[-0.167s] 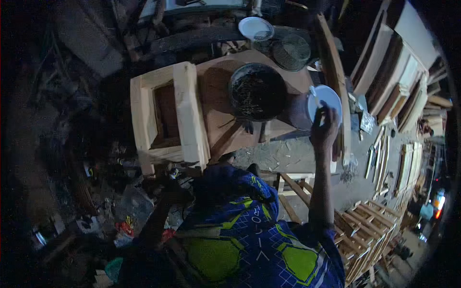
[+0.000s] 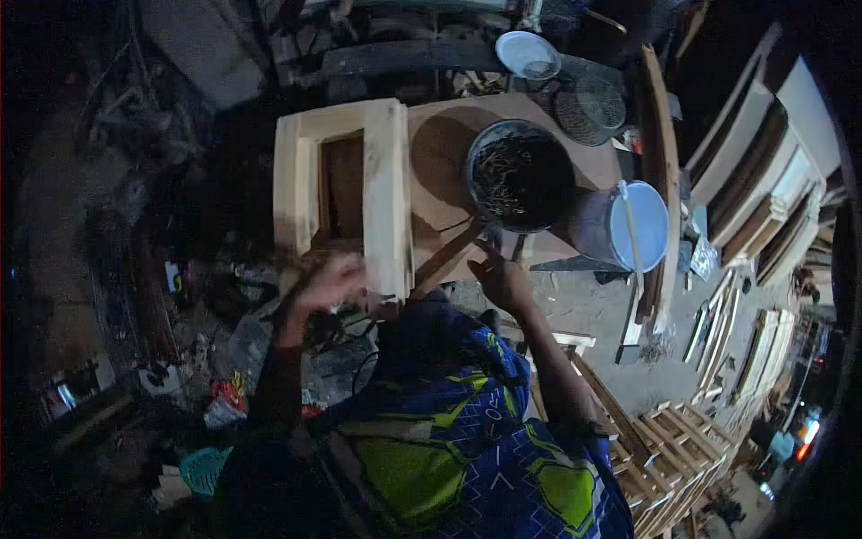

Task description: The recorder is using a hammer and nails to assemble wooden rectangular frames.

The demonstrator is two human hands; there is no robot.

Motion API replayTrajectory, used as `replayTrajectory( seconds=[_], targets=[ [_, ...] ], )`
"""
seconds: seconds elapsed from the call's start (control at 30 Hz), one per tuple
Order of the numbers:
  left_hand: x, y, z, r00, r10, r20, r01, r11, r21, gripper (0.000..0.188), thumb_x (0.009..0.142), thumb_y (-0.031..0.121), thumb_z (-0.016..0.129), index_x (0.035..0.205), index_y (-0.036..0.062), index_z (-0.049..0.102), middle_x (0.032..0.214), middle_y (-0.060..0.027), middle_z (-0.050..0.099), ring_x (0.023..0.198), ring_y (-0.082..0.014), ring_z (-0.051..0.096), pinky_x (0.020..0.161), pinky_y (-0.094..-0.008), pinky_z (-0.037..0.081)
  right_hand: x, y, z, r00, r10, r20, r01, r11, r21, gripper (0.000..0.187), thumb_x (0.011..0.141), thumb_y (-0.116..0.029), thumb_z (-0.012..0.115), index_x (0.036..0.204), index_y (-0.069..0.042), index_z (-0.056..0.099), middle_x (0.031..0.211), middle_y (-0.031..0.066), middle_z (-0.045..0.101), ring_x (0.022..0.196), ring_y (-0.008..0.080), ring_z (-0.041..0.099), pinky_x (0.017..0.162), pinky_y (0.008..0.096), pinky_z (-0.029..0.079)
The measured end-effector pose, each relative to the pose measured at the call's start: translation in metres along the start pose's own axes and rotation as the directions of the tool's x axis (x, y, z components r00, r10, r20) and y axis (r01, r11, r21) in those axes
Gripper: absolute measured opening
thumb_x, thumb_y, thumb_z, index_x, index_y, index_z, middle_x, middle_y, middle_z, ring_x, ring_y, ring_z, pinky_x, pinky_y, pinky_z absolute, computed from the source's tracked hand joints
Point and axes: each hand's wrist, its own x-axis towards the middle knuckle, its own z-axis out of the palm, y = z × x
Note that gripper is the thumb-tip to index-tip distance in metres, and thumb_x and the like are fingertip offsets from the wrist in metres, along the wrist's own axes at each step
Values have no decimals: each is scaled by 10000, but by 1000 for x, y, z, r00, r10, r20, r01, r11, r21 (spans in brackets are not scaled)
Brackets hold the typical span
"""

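Head view, and here's the pale wooden frame (image 2: 386,198) lying at the left end of the brown desk (image 2: 442,211), its thick right rail catching the light. The left hand (image 2: 334,283) is right at its near edge, badly blurred, so I can't tell whether those fingers are apart or together, nor whether they touch the wood. Over to the right hand (image 2: 503,278): out in front of the body, just short of the dark bucket (image 2: 557,184), fingers partly bent and apart. There's something small and dark by the tips; contact can't be made out.

Look inside that bucket, a tangle of thin, nail-like pieces (image 2: 505,180)! Just to its right is the white bucket (image 2: 594,229), mouth showing, a pale stick (image 2: 631,225) across its rim. Behind the dark one sits a dark mesh basket (image 2: 590,115), with a white basin (image 2: 528,56) close by. A long plank (image 2: 666,171) runs along the right side, and slatted wooden pieces (image 2: 673,445) are piled at lower right.
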Motion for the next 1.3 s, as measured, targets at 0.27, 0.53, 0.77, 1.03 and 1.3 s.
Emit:
replayTrajectory(
  seconds=[0.27,0.53,0.77,1.03,1.3],
  targets=[
    [139,31,36,529,714,-459,-564,700,439,247,914,213,678,1059,15,657,971,-128,675,891,-233,647,800,-356,519,34,51,102,998,5,-55,-10,996,-90,427,926,-305,622,1276,-67,563,945,214,690,833,401,678,713,500,528],
    [303,-56,116,611,695,-378,78,423,903,200,901,147,605,1003,-21,641,960,-198,659,928,-371,634,804,-462,518,10,34,105,949,168,-269,-118,974,194,344,938,-181,631,1262,-87,562,980,213,675,827,293,704,684,386,539],
    [313,-69,94,704,577,-414,-45,618,785,246,855,9,646,1084,-35,567,911,-174,621,912,-310,622,770,-409,512,0,34,118,804,450,-388,-64,715,697,419,895,-101,703,1265,-9,530,1032,139,651,901,241,622,790,404,505],
    [297,-63,119,740,576,-349,-264,725,636,114,812,-31,652,925,-26,646,872,-149,669,819,-233,650,728,-377,522,34,90,154,924,263,-277,137,449,883,339,908,-116,690,1185,33,564,1059,129,633,941,205,609,805,329,507],
    [272,-86,128,650,515,-559,-517,839,172,154,903,105,686,958,-36,660,839,-104,651,730,-179,620,656,-332,519,48,170,170,989,125,74,-105,266,958,289,990,-193,559,1206,-7,507,906,88,592,719,193,561,640,329,490]
  ],
)
